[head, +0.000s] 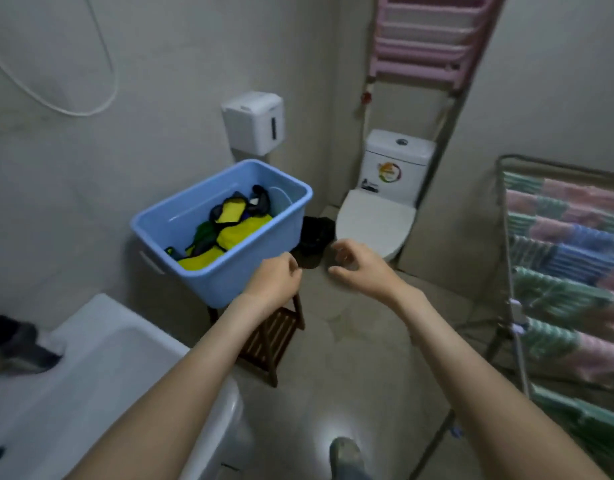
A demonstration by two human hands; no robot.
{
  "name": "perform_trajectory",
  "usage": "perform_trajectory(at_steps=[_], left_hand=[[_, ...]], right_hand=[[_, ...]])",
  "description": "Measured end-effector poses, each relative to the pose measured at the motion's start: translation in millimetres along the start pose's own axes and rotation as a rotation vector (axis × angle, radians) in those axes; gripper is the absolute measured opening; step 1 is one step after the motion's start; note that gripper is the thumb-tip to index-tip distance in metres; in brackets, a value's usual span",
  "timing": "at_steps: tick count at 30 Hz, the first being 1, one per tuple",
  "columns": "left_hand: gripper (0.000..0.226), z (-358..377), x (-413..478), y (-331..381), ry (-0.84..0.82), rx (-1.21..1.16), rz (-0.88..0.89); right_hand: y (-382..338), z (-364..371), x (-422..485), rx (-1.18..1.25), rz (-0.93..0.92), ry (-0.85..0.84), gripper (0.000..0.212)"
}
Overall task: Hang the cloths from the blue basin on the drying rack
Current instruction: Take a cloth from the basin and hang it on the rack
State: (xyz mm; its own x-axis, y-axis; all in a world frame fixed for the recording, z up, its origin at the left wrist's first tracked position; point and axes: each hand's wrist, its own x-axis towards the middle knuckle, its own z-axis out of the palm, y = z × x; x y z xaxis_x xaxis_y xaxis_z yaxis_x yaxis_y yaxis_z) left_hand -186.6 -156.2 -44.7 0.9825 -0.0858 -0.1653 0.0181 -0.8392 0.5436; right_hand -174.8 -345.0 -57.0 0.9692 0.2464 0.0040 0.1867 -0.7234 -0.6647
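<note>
Two bare hands reach out over the floor, neither holding anything. The left hand (276,275) sits just at the near right corner of the light-blue rectangular plastic basin (226,271), its fingers (291,265) loosely curled in. The right hand (357,268) hangs a bit further right, fingers (343,252) half-bent & slightly spread, thumb out. Prob. both are heading for the next grab, since the basin is the nearest thing in front of them.

The basin stands on a small dark-brown slatted wooden stool (274,337), i.e. raised to easy reach w/o stooping. Inside is a crumpled heap of yellow, green & dark cloths (229,230), bunched toward its near and right side; the left part of the floor shows bare blue. So the task's cloths are partly still in there.

At the right edge stands the grey metal-framed drying rack (505,216), already carrying rows of green, pink & blue ribbed cloths (568,251) draped over its bars, close enough that a turn to the right should serve. Free bar space can't be made out.
</note>
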Motion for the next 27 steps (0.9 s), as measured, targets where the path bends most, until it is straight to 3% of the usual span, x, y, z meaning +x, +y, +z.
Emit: perform_trajectory(at_steps=[9, 12, 17, 24, 27], left_hand=[[0.021, -63, 90, -65, 0.332, -0.085, -0.345], [0.021, -72, 105, -85, 0.369, -0.145, -0.445], [0.016, -79, 136, -123, 0.283, -0.157, -0.597], [0.010, -85, 186, -166, 0.058, -0.127, -0.630], [0.009, -86, 198, -177, 0.007, -0.115, -0.618]], right_hand=[[-20, 27, 202, -0.040, -0.322, -0.240, 0.038], [-35, 39, 250, -0.050, -0.385, -0.325, 0.038], [-47, 86, 310, -0.145, -0.393, -0.629, 0.034], [-71, 152, 364, -0.431, -0.471, -0.982, 0.059], [-75, 179, 376, -0.549, -0.508, -1.091, 0.053]])
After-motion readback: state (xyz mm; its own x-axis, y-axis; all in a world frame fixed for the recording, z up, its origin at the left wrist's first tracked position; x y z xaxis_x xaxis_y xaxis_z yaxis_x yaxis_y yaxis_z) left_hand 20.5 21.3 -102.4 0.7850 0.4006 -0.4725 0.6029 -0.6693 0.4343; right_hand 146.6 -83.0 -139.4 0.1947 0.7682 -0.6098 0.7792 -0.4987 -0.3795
